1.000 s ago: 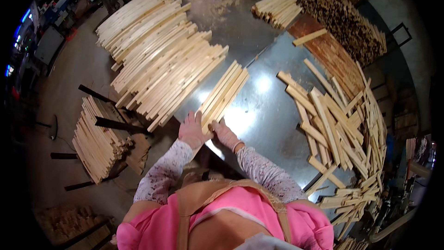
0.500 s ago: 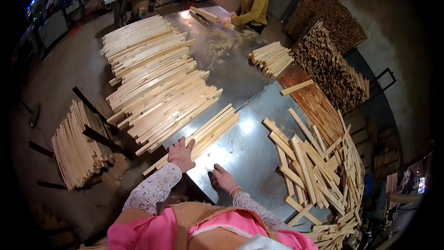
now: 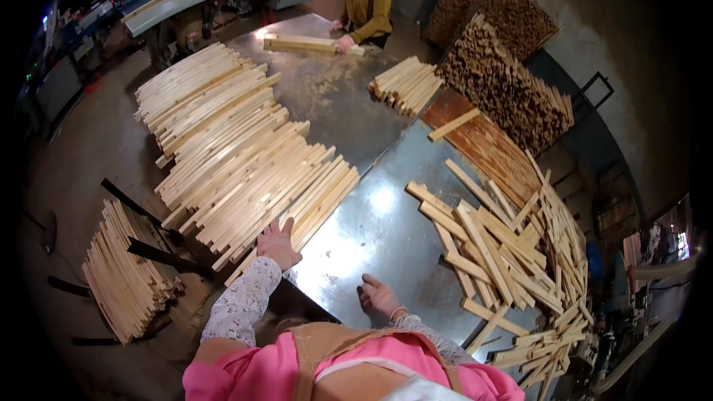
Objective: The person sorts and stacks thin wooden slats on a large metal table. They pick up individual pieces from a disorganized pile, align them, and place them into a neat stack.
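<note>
My left hand (image 3: pixel 278 245) lies with fingers spread on the near ends of a few pale wood strips (image 3: pixel 324 204). These strips rest against the near side of a long row of similar strips (image 3: pixel 256 178) laid side by side on the metal table. My right hand (image 3: pixel 380 297), which looks gloved with dark fingertips, hovers over or rests on the bare metal tabletop (image 3: pixel 349 241); its fingers are apart and I see nothing in them. To its right, a jumbled heap of loose wood strips (image 3: pixel 486 252) covers that end of the table.
Across the table, a co-worker in a mustard top (image 3: pixel 369 4) has hands at some boards (image 3: pixel 308 43). A small strip bundle (image 3: pixel 405 85) lies by a rusty brown panel (image 3: pixel 483 134). Tall wood stacks (image 3: pixel 505 78) stand behind. A rack of strips (image 3: pixel 126 267) stands at left.
My left hand has slid the few strips up against the long row, closing the gap. My right hand stays over the metal. The co-worker's boards now lie flatter, and the whole view has shifted.
</note>
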A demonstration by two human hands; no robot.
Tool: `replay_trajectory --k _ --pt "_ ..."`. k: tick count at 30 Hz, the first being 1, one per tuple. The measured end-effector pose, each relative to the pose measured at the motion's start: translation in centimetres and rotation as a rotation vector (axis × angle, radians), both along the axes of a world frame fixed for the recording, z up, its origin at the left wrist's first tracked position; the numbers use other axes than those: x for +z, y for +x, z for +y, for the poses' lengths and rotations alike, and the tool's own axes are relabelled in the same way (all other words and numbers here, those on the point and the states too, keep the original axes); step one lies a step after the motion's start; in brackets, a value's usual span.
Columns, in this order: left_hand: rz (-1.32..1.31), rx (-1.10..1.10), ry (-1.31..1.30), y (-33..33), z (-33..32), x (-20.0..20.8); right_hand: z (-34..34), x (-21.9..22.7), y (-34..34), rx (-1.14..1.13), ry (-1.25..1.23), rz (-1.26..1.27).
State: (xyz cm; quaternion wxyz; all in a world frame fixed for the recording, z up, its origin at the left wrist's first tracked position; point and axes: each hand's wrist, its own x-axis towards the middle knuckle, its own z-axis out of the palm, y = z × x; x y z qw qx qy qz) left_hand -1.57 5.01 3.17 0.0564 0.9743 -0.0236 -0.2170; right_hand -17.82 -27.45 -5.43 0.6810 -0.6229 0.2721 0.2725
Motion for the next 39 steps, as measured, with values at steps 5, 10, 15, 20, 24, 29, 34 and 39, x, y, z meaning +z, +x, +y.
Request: replay_trajectory --k 5,10,15,20,24,29,34,39 --pt "0.026 0.038 0.006 -0.5 0.2 -0.5 0.0 2.4 -0.6 -0.011 -0.096 0.026" --pt "0.057 0.036 0.023 0.1 -0.3 -0.2 -0.9 2.2 0.0 -0.021 -0.13 0.046" --pt "0.064 0.037 0.037 0.3 -0.6 0.0 -1.2 3.6 1.1 -0.006 -0.133 0.105" --pt "0.025 0.026 0.054 0.2 -0.7 0.0 -1.5 3.4 0.9 -0.014 -0.107 0.093" --pt "0.031 0.027 0.024 0.1 -0.5 -0.1 -1.7 3.0 1.3 -0.013 -0.098 0.089" --pt "0.008 0.034 0.011 -0.1 -0.4 -0.3 -1.3 4.1 1.4 0.017 -0.127 0.098" --pt "0.019 0.033 0.006 -0.1 -0.4 -0.2 -1.3 3.4 1.1 -0.016 -0.121 0.106" --pt "0.006 0.031 0.043 -0.2 -0.5 -1.0 -1.3 3.9 1.0 -0.008 -0.113 0.091"
